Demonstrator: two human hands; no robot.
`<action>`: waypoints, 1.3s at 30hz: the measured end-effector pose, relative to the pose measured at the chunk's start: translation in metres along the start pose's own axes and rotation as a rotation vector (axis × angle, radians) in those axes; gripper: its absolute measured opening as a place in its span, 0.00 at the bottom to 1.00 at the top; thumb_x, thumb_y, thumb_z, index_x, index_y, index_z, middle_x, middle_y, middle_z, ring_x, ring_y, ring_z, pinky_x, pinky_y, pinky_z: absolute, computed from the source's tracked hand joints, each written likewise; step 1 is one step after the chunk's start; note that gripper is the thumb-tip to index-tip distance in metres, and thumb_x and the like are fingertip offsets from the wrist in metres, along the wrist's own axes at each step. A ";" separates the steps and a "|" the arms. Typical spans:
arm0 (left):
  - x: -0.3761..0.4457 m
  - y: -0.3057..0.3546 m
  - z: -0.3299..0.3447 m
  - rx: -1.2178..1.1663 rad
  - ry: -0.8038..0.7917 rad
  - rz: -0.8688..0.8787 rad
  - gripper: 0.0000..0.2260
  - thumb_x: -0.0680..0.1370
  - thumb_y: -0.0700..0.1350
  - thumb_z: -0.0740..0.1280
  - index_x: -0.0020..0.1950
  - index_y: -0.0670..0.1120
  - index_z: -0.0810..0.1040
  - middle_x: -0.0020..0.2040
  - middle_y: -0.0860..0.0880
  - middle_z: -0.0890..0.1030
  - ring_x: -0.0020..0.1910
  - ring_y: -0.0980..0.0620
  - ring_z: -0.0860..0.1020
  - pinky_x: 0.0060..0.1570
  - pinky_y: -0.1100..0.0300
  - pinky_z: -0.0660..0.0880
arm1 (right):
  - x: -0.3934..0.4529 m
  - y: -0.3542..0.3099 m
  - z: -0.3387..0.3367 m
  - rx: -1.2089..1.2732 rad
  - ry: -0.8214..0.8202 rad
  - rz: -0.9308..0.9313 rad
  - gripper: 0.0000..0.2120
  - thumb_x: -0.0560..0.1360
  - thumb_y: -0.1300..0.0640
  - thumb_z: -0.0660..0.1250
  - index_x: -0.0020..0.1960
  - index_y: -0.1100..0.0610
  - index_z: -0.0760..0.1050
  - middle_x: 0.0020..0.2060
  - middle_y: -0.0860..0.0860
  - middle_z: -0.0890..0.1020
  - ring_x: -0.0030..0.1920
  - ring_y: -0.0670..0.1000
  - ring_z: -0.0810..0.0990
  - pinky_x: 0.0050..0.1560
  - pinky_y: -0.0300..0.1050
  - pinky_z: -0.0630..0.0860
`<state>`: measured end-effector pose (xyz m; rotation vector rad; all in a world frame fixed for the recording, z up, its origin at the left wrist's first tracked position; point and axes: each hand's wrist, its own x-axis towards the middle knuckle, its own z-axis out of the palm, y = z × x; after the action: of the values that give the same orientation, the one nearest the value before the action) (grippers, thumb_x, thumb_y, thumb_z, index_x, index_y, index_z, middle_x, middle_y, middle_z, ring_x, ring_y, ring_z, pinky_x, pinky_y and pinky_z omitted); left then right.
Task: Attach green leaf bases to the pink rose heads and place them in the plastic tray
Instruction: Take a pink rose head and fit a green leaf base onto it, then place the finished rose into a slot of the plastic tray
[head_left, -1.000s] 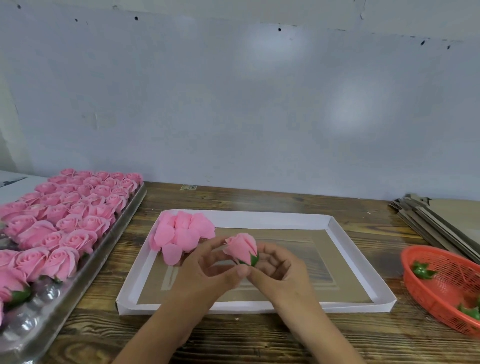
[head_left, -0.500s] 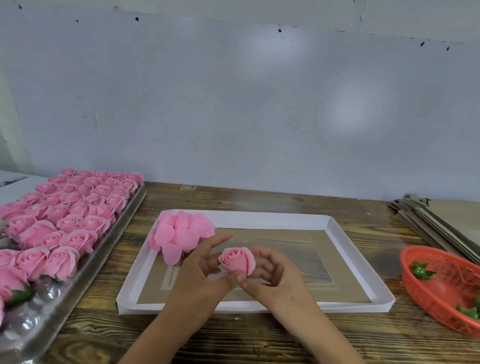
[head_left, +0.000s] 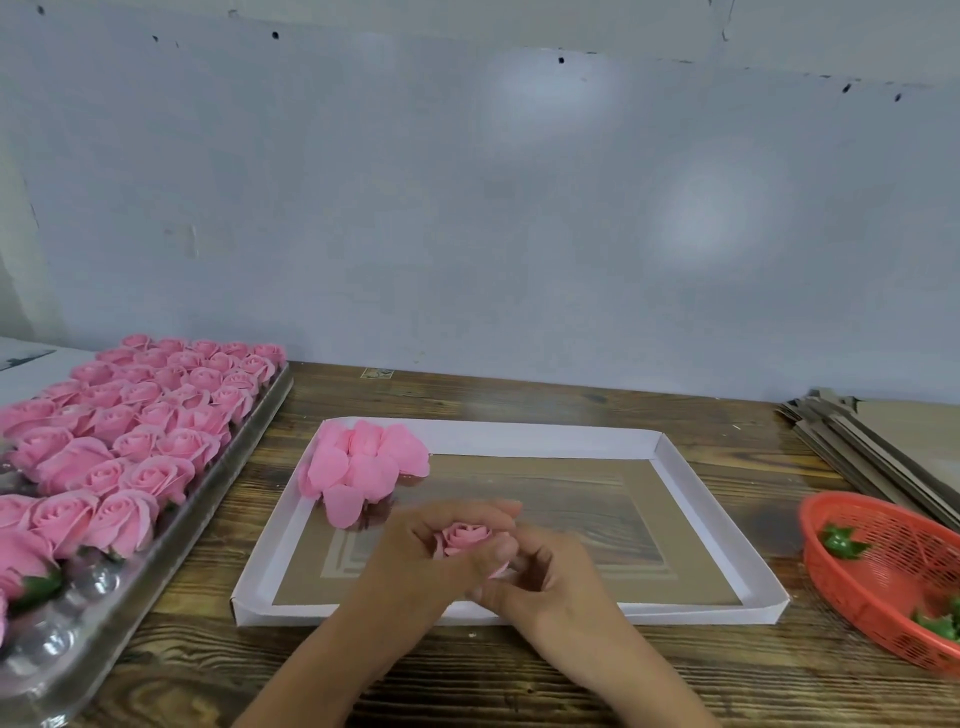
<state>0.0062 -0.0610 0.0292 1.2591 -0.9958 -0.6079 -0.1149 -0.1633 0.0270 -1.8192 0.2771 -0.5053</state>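
— Both hands have closed further round the one pink rose head (head_left: 464, 538) since a moment ago, haven't they?

— Yes. Left hand (head_left: 426, 564) curls over it, right hand (head_left: 545, 582) pinches from below, above the white box lid (head_left: 711, 499).

— Counts?

— One pile of loose pink petals (head_left: 363, 467) just beyond the left fingers. To the right, one red basket (head_left: 883, 582), three green leaf bases (head_left: 840, 541) showing, basket cut off. Far left, plastic tray (head_left: 171, 540) of many finished roses (head_left: 119, 441); edge cropped, fingers blurred.
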 end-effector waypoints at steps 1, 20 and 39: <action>0.000 0.000 0.000 0.014 -0.018 -0.021 0.08 0.67 0.48 0.80 0.45 0.55 0.88 0.54 0.54 0.87 0.54 0.54 0.84 0.49 0.66 0.79 | 0.000 0.000 0.000 0.001 0.007 -0.008 0.13 0.74 0.65 0.71 0.55 0.51 0.83 0.46 0.48 0.87 0.46 0.45 0.84 0.48 0.37 0.78; -0.001 0.000 -0.003 0.063 -0.068 -0.002 0.06 0.68 0.56 0.76 0.42 0.58 0.88 0.52 0.54 0.87 0.58 0.57 0.82 0.54 0.67 0.77 | -0.002 0.000 0.001 -0.134 -0.030 -0.039 0.13 0.72 0.61 0.72 0.51 0.45 0.84 0.44 0.42 0.86 0.46 0.43 0.84 0.43 0.34 0.76; -0.002 -0.001 0.000 0.077 -0.069 0.005 0.07 0.69 0.56 0.74 0.43 0.58 0.88 0.53 0.54 0.87 0.60 0.56 0.81 0.56 0.64 0.77 | 0.001 0.004 0.003 -0.200 0.008 -0.080 0.16 0.72 0.61 0.72 0.54 0.42 0.83 0.46 0.41 0.86 0.47 0.43 0.83 0.44 0.37 0.79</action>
<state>0.0057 -0.0598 0.0273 1.3105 -1.0877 -0.6177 -0.1124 -0.1628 0.0225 -2.0295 0.2685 -0.5574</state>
